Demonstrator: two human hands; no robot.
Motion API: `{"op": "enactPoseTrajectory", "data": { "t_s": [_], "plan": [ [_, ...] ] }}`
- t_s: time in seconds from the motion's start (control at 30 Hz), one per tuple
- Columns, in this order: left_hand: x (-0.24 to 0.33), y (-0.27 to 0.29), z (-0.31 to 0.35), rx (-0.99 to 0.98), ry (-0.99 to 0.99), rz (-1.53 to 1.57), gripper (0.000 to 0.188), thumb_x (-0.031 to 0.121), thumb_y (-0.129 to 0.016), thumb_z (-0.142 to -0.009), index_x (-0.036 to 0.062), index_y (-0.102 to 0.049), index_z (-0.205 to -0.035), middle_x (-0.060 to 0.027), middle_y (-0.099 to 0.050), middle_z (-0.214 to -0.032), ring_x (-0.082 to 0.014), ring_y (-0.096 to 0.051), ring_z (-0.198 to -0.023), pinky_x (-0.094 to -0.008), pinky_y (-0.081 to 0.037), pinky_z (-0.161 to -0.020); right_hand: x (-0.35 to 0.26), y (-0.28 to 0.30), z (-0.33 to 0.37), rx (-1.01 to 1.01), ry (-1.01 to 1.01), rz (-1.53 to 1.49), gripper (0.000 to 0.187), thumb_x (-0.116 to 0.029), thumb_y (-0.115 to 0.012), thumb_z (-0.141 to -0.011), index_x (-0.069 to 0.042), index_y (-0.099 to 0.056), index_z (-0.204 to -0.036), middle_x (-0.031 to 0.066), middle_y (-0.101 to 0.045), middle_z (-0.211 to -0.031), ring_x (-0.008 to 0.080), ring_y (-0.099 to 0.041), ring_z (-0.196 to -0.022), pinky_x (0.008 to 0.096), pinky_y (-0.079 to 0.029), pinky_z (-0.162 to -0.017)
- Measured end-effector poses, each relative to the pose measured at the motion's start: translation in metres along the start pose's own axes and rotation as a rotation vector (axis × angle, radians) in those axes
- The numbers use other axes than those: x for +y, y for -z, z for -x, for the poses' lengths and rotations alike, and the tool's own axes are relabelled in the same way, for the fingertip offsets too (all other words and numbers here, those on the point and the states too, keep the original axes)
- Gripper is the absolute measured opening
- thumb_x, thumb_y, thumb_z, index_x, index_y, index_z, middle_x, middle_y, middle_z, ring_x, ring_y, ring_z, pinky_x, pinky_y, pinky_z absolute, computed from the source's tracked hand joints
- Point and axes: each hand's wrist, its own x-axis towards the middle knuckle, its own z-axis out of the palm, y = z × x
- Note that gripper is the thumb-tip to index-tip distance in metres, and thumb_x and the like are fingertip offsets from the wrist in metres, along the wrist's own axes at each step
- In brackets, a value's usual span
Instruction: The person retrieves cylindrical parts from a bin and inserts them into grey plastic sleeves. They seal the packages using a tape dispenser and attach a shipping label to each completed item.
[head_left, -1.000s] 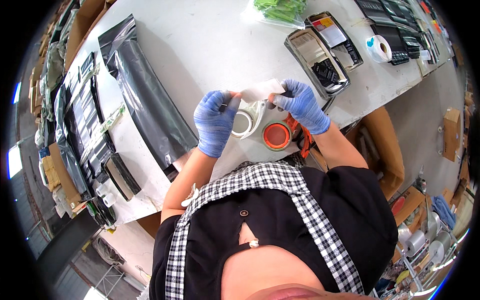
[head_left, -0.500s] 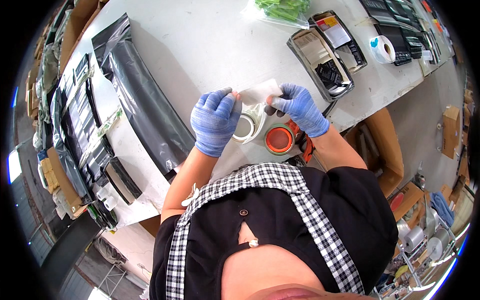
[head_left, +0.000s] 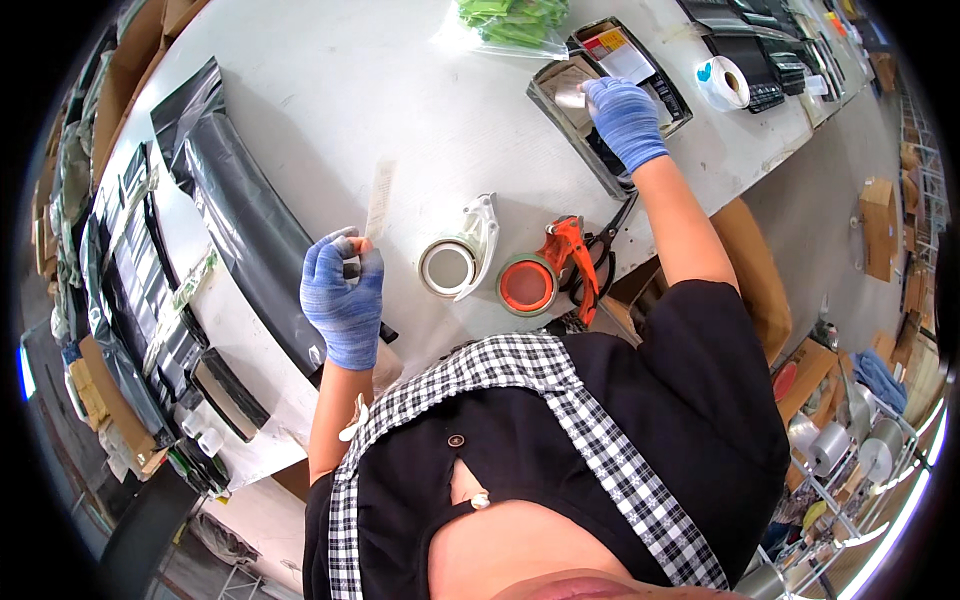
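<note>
Blue-gloved, pinches the near end of a narrow, pale strip (head_left: 380, 195) with the left hand (head_left: 343, 300), thumb and fingertips pressed together on it. Points the strip's free end away from the body, above the white table (head_left: 330, 110), to the right of a long fold of black plastic film (head_left: 240, 190). Reaches farther out with the right hand (head_left: 625, 120), over an open, black-edged box (head_left: 573, 145). Shows a small whitish piece (head_left: 570, 96) right at those fingertips; cannot tell whether clamped or merely touched. Alongside that box, a second box (head_left: 668, 76), also open, with papers inside. Between the hands but nearer the body, a clear-handled tape dispenser (head_left: 482, 235); to the right of it, apart, an orange tape dispenser (head_left: 526, 286). Just beside the orange handle, black scissors (head_left: 618, 218). Beyond the boxes to the right, a white roll (head_left: 712, 90); at the top, a clear bag of green pieces (head_left: 515, 22).
</note>
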Motion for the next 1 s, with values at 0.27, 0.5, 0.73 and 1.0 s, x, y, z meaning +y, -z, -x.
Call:
{"op": "enactPoseTrajectory", "data": {
  "t_s": [0.27,0.5,0.73,1.0],
  "plan": [
    [-0.024,0.06,0.055,-0.077,-0.27,0.018,0.02,0.002,-0.078,-0.075,0.0092,-0.067,-0.089,-0.0074,-0.069,-0.095,-0.0176,-0.067,-0.074,-0.0295,-0.053,-0.063,-0.157,0.126,0.055,0.06,0.183,-0.888,0.064,-0.021,-0.084,-0.07,-0.01,-0.06,-0.128,0.0073,-0.066,-0.111,0.0235,-0.062,-0.1,0.0341,-0.052,-0.085],
    [-0.06,0.11,0.103,-0.055,-0.265,-0.044,0.043,0.012,-0.074,-0.072,0.0126,-0.065,-0.114,-0.0127,-0.062,-0.116,-0.0305,-0.058,-0.107,-0.0398,-0.047,-0.091,-0.308,0.123,0.113,0.154,0.485,-1.045,0.02,-0.01,-0.075,-0.07,-0.01,-0.071,-0.089,0.007,-0.067,-0.093,0.0254,-0.064,-0.08,0.0358,-0.052,-0.07],
    [-0.151,0.137,0.133,-0.034,-0.185,-0.429,0.046,0.014,-0.076,-0.066,0.013,-0.062,-0.11,-0.0129,-0.055,-0.121,-0.0335,-0.052,-0.107,-0.0444,-0.044,-0.092,-0.388,0.097,0.143,0.211,0.536,-0.74,0.022,-0.01,-0.069,-0.071,-0.011,-0.071,-0.092,0.0059,-0.066,-0.095,0.0254,-0.062,-0.083,0.0375,-0.05,-0.071],
    [-0.132,0.131,0.096,0.156,-0.257,-0.169,0.023,0.011,-0.078,-0.065,0.0124,-0.065,-0.083,-0.0086,-0.063,-0.103,-0.0311,-0.058,-0.092,-0.0416,-0.049,-0.08,-0.457,0.086,0.109,0.103,0.157,-0.428,0.049,-0.037,-0.071,-0.076,-0.018,-0.061,-0.12,0.0189,-0.036,-0.142,0.0427,-0.035,-0.129,0.0543,-0.033,-0.102]
  ]
}}
